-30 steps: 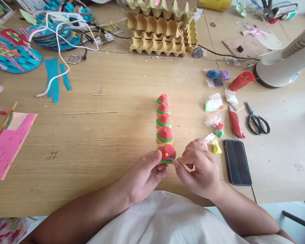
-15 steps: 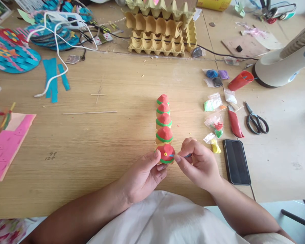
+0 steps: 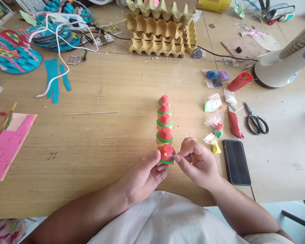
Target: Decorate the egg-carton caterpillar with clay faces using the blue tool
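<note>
A row of several egg-carton cups (image 3: 164, 135) points away from me, each cup coated red on top with a green band below. On the nearest red cup (image 3: 166, 149) sits a small yellow ring. My left hand (image 3: 144, 176) grips this near end, thumb on its left side and fingers beneath. Between the thumb and fingers of my right hand (image 3: 199, 162) is a thin tool with a light blue tip (image 3: 171, 155), which reaches the right side of the nearest cup. Whether the tip presses into the red surface is too small to tell.
Right of my hands lie a black phone (image 3: 237, 162), black scissors (image 3: 256, 119), a red cutter (image 3: 235, 122) and clay packets (image 3: 212, 102). A red tube (image 3: 241, 81) lies behind them. Egg cartons (image 3: 157, 44) are stacked at the back; a thin stick (image 3: 90, 113) lies left.
The view has shifted very slightly. Both hands keep their grips, and the row of cups and the blue tip show almost no movement.
</note>
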Action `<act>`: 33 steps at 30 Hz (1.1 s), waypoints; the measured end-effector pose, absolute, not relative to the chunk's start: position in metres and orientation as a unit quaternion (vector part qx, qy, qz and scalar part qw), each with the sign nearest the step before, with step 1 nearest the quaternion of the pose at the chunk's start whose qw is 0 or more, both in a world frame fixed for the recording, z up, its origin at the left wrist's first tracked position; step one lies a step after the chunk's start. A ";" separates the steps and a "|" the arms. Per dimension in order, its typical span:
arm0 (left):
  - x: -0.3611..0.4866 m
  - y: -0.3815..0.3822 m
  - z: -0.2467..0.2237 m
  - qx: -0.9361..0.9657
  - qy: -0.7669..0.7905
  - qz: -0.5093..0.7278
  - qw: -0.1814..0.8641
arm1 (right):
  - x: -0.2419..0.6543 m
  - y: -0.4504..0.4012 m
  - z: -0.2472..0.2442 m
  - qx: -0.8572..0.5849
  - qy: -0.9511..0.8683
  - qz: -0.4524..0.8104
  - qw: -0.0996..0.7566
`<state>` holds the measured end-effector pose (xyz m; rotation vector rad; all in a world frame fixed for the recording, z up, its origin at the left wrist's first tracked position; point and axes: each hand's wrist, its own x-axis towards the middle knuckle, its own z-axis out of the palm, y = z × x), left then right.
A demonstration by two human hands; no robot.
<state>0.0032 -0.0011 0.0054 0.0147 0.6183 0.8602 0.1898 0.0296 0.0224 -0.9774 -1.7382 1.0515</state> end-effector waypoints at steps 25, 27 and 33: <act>-0.001 0.014 -0.002 -0.008 0.444 0.537 0.718 | 0.191 0.049 -0.001 -0.425 -0.807 0.245 0.329; -0.007 0.019 0.000 -0.003 0.447 0.573 0.687 | 0.191 0.052 -0.012 -0.422 -0.824 0.229 0.301; -0.016 0.026 0.003 0.030 0.420 0.611 0.670 | 0.185 0.056 -0.031 -0.449 -0.845 0.172 0.233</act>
